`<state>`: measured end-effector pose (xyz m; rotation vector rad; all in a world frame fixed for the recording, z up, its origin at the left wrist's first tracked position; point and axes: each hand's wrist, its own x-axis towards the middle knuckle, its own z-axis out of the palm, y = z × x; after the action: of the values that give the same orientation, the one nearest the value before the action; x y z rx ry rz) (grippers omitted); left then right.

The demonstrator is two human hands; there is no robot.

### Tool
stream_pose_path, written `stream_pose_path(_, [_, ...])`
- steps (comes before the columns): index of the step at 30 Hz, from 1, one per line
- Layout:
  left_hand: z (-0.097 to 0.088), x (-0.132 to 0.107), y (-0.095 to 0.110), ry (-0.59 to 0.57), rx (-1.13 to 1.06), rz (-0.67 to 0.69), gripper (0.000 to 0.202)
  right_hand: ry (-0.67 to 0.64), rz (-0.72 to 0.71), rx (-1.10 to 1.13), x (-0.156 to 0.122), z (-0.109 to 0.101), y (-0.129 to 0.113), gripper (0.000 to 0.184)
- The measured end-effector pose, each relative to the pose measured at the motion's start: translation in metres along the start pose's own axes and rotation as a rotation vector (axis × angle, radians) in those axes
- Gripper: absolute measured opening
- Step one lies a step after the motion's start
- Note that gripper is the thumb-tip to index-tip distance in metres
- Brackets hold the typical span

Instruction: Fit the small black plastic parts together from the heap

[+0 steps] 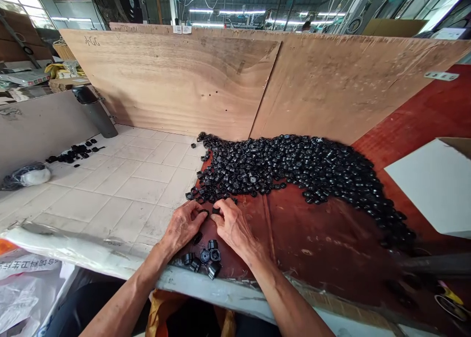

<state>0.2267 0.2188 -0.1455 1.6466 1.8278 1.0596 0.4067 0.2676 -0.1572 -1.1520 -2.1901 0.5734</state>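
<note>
A large heap of small black plastic rings spreads across a red-brown board. My left hand pinches one thin black ring at its fingertips, just below the heap's near edge. My right hand holds a small black ring-shaped part between its fingers, close to my left hand. Below my hands, near the board's front edge, lies a small group of larger black ring-shaped parts. Some stand on end and some lie tilted.
Plywood sheets stand upright behind the heap. White tiles lie to the left of the board, with several black parts and a plastic bag. A white panel lies at right. A dark cylinder stands at back left.
</note>
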Motion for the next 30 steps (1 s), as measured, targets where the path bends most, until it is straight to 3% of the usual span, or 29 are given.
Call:
stream_pose_path(6, [-0.004, -0.003, 0.008, 0.072, 0.035, -0.128, 0.029, -0.026, -0.079, 0.001, 0.002, 0.003, 0.001, 0.021])
stream_pose_path(12, [-0.007, -0.004, 0.007, 0.154, -0.034, -0.34, 0.03, 0.063, -0.043, 0.164, 0.002, -0.004, -0.004, 0.021])
stream_pose_path(15, [-0.005, -0.003, 0.005, 0.216, 0.081, -0.269, 0.029, -0.113, -0.127, 0.201, 0.0, -0.009, -0.01, 0.02])
stream_pose_path(17, [-0.004, -0.003, 0.003, 0.215, 0.144, -0.216, 0.03, -0.162, -0.131, 0.151, -0.001, -0.008, -0.01, 0.023])
stream_pose_path(22, [-0.008, -0.006, -0.006, 0.134, 0.038, -0.169, 0.023, 0.005, 0.037, 0.089, 0.002, -0.003, 0.001, 0.022])
stream_pose_path(25, [-0.008, -0.008, -0.013, 0.099, 0.048, -0.073, 0.037, 0.024, 0.057, 0.154, 0.005, -0.002, 0.005, 0.02])
stream_pose_path(30, [0.0, -0.005, -0.017, 0.109, 0.157, -0.01, 0.027, 0.001, 0.121, 0.328, 0.006, -0.002, 0.005, 0.019])
